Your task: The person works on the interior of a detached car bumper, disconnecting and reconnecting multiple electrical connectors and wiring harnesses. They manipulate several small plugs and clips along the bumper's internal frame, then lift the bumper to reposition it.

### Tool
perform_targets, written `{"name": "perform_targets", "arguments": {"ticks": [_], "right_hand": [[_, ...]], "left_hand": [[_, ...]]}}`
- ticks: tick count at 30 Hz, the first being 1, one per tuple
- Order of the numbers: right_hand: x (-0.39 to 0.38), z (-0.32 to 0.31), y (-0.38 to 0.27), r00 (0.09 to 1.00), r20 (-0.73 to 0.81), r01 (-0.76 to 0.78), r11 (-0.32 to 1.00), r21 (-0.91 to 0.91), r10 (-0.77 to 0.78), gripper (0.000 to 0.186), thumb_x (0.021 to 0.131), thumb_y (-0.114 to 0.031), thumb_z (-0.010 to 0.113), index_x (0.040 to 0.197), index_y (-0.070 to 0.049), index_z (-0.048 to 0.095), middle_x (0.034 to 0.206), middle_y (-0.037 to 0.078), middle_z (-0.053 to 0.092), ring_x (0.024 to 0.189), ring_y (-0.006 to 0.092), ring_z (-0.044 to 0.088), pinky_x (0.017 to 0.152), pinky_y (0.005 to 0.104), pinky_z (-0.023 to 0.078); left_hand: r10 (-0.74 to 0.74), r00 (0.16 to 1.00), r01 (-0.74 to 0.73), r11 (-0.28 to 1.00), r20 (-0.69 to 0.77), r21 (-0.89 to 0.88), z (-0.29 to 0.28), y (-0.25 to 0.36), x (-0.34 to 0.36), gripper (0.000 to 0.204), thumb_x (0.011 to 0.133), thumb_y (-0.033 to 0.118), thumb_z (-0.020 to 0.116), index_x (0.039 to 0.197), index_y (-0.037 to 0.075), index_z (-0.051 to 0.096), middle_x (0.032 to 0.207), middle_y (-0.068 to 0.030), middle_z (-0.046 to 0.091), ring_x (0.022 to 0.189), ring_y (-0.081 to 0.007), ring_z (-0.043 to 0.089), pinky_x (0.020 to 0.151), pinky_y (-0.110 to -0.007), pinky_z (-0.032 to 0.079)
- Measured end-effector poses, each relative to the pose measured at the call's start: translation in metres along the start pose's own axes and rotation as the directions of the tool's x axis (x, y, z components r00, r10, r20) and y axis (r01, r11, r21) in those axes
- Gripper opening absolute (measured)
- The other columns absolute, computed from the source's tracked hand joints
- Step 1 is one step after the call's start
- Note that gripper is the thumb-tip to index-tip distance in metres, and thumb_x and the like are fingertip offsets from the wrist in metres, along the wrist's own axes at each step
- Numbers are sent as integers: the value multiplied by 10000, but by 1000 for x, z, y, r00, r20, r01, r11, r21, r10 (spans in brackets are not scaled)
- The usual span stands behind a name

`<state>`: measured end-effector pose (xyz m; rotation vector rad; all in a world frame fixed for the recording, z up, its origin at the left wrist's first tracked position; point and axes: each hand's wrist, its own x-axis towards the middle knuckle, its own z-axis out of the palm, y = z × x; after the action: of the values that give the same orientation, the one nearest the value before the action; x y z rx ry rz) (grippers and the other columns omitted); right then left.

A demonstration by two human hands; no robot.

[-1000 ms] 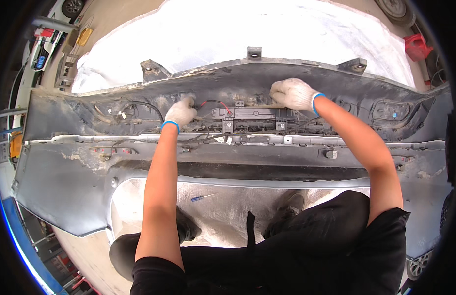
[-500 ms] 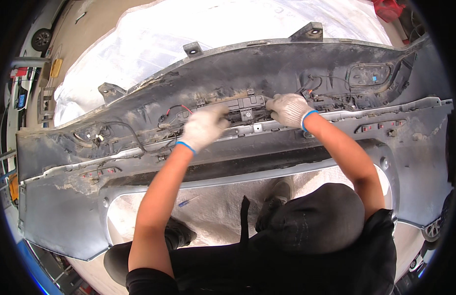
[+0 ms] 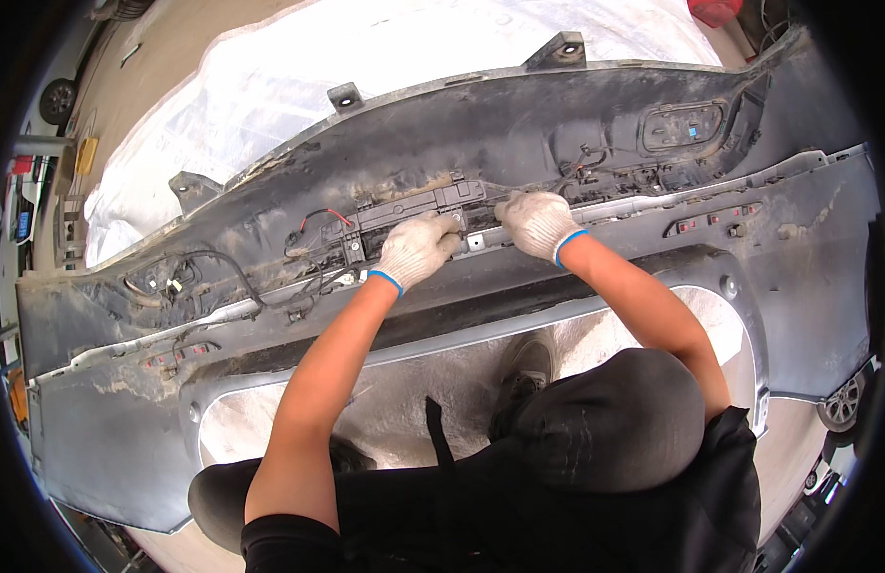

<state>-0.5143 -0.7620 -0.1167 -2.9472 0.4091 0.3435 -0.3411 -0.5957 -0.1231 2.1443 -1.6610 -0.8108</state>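
Observation:
A large dark grey car bumper cover (image 3: 299,172) lies in front of me with its dusty inner side up. A long black plastic bracket (image 3: 414,202) runs along its middle. My left hand (image 3: 418,246), in a white knit glove with a blue cuff, is closed with its fingertips at the lower edge of this bracket. Just past the bracket's right end, my right hand (image 3: 540,224), gloved alike, has its fingers pinched together low over the bumper. What lies in either set of fingers is hidden or too small to make out.
A red wire (image 3: 326,214) and a black cable (image 3: 234,265) run left of the bracket. Further wiring (image 3: 584,164) lies to the right. White plastic sheeting (image 3: 261,86) covers the floor beyond the bumper. A metal tab (image 3: 562,53) sticks up on the far edge.
My left hand has moved right, onto the bracket's lower edge. The right hand stays near the bracket's right end. The whole view has shifted and turned slightly.

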Motion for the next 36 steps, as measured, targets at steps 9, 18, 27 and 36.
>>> {"name": "perform_targets", "arguments": {"ticks": [9,18,27,36], "right_hand": [[-7,-19,-5,999,-8,-39,999,31,40,178,824,-85,588,971,-69,687,967,156,700,924,318,714,751,449,576],[-2,-2,2,1000,11,15,1000,26,-16,184,824,-87,585,975,-60,687,961,157,701,921,329,713,775,443,575],[-4,-2,4,1000,22,-5,992,123,2,154,868,-159,591,930,-61,693,949,160,706,913,340,701,799,466,560],[-6,-4,18,998,-37,-34,948,317,48,237,936,-255,583,987,-61,708,985,164,718,965,347,687,868,453,538]], "left_hand": [[-46,999,47,984,14,-171,3,-13,6,283,946,250,586,1124,70,714,1099,-188,706,1056,-382,652,922,-461,508],[23,999,-19,995,38,-99,3,-14,8,271,943,241,606,1104,53,715,1072,-179,703,1004,-377,662,879,-447,516],[145,988,-147,989,44,31,6,-11,13,250,901,280,660,1040,82,723,996,-135,690,927,-368,661,805,-460,524],[164,978,-183,972,126,151,12,-8,19,203,911,263,646,1005,89,690,986,-129,671,913,-369,661,798,-476,528]]}}
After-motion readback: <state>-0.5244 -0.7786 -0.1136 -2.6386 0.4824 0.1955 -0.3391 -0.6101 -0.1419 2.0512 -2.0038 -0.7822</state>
